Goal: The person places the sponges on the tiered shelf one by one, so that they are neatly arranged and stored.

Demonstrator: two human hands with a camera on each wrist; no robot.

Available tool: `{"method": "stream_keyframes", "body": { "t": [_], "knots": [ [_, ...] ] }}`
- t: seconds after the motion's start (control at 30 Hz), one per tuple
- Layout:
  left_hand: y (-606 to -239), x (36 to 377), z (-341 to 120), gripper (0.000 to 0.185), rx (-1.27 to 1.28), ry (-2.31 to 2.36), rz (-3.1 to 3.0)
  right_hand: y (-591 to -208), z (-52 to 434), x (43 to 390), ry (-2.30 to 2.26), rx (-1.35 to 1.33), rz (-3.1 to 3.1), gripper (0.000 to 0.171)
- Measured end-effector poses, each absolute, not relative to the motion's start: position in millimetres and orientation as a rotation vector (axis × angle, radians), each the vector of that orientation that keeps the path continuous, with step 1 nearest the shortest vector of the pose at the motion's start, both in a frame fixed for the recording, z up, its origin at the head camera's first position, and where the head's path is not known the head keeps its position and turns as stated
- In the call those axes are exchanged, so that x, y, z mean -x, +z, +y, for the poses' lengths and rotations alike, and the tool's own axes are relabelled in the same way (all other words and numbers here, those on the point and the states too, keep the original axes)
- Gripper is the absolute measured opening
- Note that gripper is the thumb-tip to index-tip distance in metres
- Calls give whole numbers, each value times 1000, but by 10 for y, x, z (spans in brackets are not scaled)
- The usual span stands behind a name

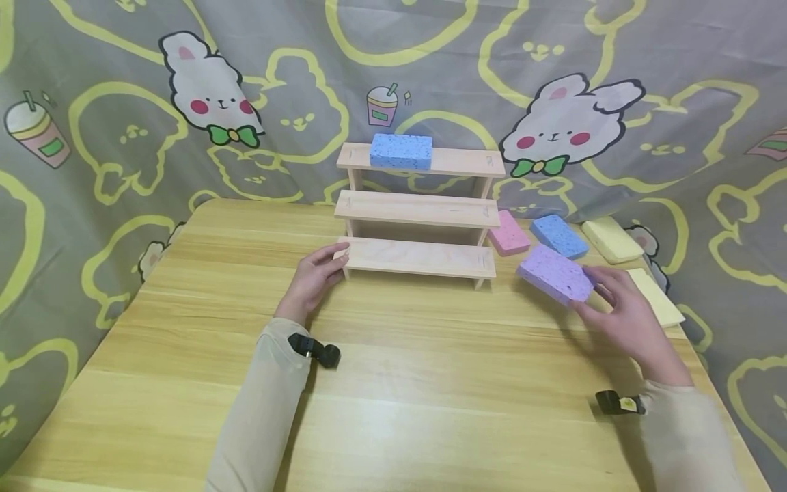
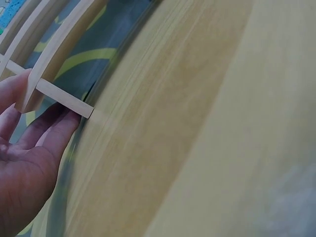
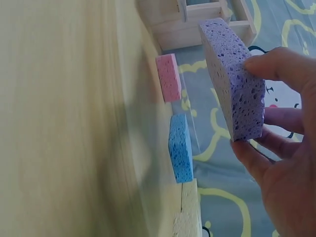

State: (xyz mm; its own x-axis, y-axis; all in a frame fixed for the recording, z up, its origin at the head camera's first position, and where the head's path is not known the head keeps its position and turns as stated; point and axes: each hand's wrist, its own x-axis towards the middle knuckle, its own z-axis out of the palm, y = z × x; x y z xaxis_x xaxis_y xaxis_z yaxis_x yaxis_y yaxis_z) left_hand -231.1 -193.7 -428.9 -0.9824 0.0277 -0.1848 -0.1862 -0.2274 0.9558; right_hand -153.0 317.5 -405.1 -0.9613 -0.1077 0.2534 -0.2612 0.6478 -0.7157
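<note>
On the table [image 1: 184, 383], six sponges: right hand [image 1: 627, 318] grips the purple one [image 1: 555, 273]; left hand [image 1: 313, 277] rests open against the shelf [image 1: 418, 256].

A porous purple sponge [image 1: 555, 273], a flat rectangular block, is held tilted just above the wooden table to the right of a three-tier pale wooden shelf rack [image 1: 418, 212], whose near, lowest step is bare and whose top step carries a blue sponge [image 1: 401, 151].
</note>
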Motion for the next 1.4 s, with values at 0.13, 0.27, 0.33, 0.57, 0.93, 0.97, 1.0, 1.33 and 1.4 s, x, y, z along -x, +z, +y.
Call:
{"method": "stream_keyframes", "body": {
  "t": [0.13,0.27,0.33,0.57,0.93,0.97,1.0,1.33,1.4],
  "knots": [
    [-4281,2310,-1933,41,190,2351,1863,-4033,3152,1561,1248,-305,-2650,59],
    [-4286,2314,-1934,41,179,2361,1859,-4016,3149,1587,1323,-310,-2615,58],
    [-4291,2315,-1937,42,177,2365,1854,-4000,3148,1595,1353,-310,-2606,57],
    [-4306,2310,-1948,42,181,2371,1839,-3951,3132,1640,1398,-289,-2618,57],
    [-4313,2320,-1940,42,170,2375,1851,-3851,2977,1790,1430,-367,-2560,58],
    [-4313,2322,-1939,42,169,2374,1852,-3830,2957,1805,1433,-379,-2553,58],
    [-4314,2324,-1939,42,168,2374,1854,-3812,2938,1821,1441,-392,-2545,58],
    [-4310,2323,-1937,42,200,2377,1838,-3596,2725,2016,1481,-515,-2451,56],
    [-4309,2324,-1944,42,199,2373,1843,-3557,2676,2060,1508,-532,-2431,56]
  ]
}}
